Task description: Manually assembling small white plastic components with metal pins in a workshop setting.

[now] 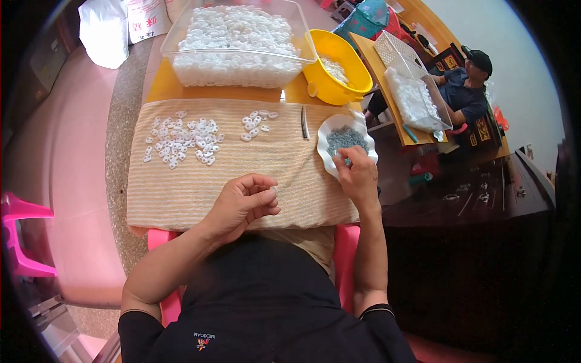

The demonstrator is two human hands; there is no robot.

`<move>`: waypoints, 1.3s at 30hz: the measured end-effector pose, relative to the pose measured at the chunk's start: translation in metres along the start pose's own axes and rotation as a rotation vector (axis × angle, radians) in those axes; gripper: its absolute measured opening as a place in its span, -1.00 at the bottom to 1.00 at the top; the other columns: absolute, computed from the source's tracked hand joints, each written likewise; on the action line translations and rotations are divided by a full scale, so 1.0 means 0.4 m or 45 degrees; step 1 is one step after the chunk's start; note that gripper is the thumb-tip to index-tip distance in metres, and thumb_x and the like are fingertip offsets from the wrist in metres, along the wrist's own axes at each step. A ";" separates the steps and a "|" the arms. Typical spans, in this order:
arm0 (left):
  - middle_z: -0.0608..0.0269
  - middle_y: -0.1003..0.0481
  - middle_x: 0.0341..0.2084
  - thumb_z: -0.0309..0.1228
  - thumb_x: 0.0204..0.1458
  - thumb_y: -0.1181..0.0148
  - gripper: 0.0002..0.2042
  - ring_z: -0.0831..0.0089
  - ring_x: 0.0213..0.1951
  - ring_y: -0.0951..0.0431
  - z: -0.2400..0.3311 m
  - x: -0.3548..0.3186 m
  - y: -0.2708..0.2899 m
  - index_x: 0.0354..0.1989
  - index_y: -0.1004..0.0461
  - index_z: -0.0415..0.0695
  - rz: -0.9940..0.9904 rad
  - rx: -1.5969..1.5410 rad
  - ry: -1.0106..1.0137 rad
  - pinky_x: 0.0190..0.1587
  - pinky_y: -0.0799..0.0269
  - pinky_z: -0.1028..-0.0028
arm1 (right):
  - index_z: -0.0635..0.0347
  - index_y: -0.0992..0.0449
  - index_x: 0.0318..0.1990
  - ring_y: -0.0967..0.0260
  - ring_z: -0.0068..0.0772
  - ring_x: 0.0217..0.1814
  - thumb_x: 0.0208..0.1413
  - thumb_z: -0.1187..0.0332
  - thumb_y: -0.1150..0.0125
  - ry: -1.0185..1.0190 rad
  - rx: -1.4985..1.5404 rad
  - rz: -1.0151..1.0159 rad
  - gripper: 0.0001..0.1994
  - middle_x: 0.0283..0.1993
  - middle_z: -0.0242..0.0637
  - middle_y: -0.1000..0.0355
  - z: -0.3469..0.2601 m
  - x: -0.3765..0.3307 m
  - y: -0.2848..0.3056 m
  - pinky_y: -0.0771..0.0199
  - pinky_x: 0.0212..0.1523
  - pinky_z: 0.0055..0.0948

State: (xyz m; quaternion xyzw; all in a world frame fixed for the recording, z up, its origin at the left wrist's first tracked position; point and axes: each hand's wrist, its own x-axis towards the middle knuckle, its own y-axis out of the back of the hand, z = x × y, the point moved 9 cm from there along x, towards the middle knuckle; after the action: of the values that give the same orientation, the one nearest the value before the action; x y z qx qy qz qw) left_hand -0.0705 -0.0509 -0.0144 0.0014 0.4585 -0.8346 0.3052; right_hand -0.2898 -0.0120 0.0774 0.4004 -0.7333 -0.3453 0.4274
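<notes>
My right hand (358, 175) dips pinched fingertips into the scalloped white dish (330, 130) of tiny grey parts at the towel's right edge; I'd pick one only. My left hand (245, 202) curls around a small white plastic ring, barely visible. The ribbed beige towel (200, 193) covers the surface, with glossy white rings (181, 139) scattered on it.
</notes>
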 end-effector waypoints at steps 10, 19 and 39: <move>0.31 -0.47 -0.36 -0.52 0.06 -0.19 -0.81 0.53 -0.32 -0.52 -0.008 0.005 0.006 -0.15 -0.43 -0.20 0.026 0.037 -0.007 -0.16 -0.55 0.47 | 0.23 -0.56 -0.30 -0.42 0.03 -0.26 0.04 0.38 -0.17 0.002 -0.153 -0.190 -0.86 -0.29 -0.07 -0.44 0.051 0.024 -0.051 -0.42 -0.24 -0.16; 0.29 -0.48 -0.33 -0.53 0.06 -0.19 -0.83 0.52 -0.29 -0.53 -0.011 0.003 0.014 -0.17 -0.44 -0.23 0.041 0.060 0.007 -0.12 -0.55 0.46 | 0.20 -0.53 -0.41 -0.42 0.04 -0.29 0.03 0.41 -0.16 0.080 -0.194 -0.136 -0.92 -0.34 -0.11 -0.44 0.048 0.027 -0.063 -0.42 -0.27 -0.12; 0.18 -0.54 -0.31 -0.57 0.04 -0.19 -0.85 0.45 -0.30 -0.57 -0.013 0.002 0.013 -0.21 -0.47 -0.22 0.039 0.059 0.012 -0.17 -0.57 0.45 | 0.25 -0.38 -0.33 -0.37 0.11 -0.25 0.11 0.44 -0.05 0.021 -0.194 -0.152 -0.93 -0.29 -0.05 -0.38 0.036 0.012 -0.041 -0.35 -0.26 -0.11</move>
State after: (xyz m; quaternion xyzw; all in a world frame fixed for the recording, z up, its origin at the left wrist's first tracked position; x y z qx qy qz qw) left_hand -0.0700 -0.0492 -0.0217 0.0195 0.4406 -0.8402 0.3156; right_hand -0.2996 -0.0212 0.0593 0.4124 -0.6763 -0.4217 0.4413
